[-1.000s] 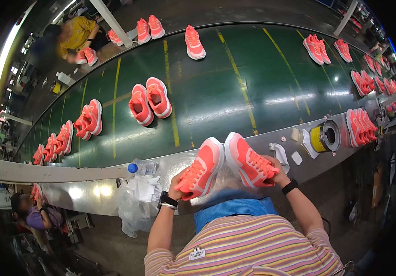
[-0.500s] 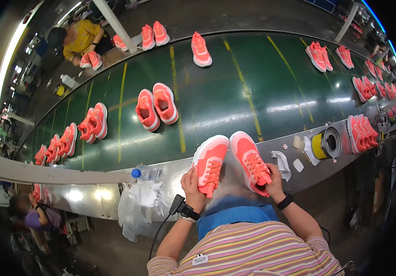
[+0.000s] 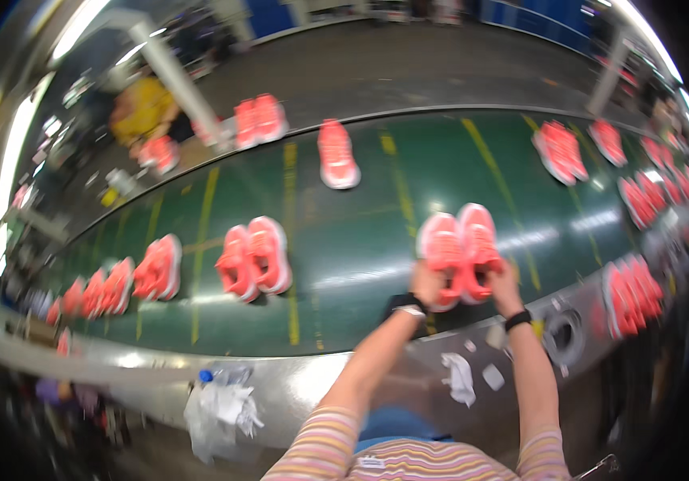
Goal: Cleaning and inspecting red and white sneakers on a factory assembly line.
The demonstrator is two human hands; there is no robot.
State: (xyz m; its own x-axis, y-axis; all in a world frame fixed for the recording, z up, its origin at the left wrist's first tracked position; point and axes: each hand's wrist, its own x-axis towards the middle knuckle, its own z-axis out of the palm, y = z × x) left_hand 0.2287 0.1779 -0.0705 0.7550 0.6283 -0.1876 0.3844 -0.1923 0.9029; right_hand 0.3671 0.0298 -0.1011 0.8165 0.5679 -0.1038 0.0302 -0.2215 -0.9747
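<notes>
Here we are at the green belt (image 3: 344, 321), both arms stretched forward across the metal counter (image 3: 396, 357), and there is a coral shoe for each hand! The left hand (image 3: 426, 282) has its grip clamped on the heel end of the left shoe (image 3: 444, 244); the right hand (image 3: 506, 287) matches it, clamped around the heel end of the right shoe (image 3: 479, 236). Blur smears the fingers, so the exact hold on each collar can't be called.

Where's the pair? Over the near edge of the belt, right of its middle, the two shoes side by side and close together. And here's the relation that counts: long axes run away from the body, toes toward the belt's far edge, heels back at the grip, the shoes nearly parallel. Each hand sits on the outer side of its own shoe, so neither is nearer overall. Are the soles on the belt or just above it? Can't tell from here.

Off to the left, another pair (image 3: 255, 258) lies on the belt, while a single shoe (image 3: 337, 156) is up by the far edge. Closer in, a white cloth (image 3: 459, 378) lies on the counter, between the forearms in this view.
</notes>
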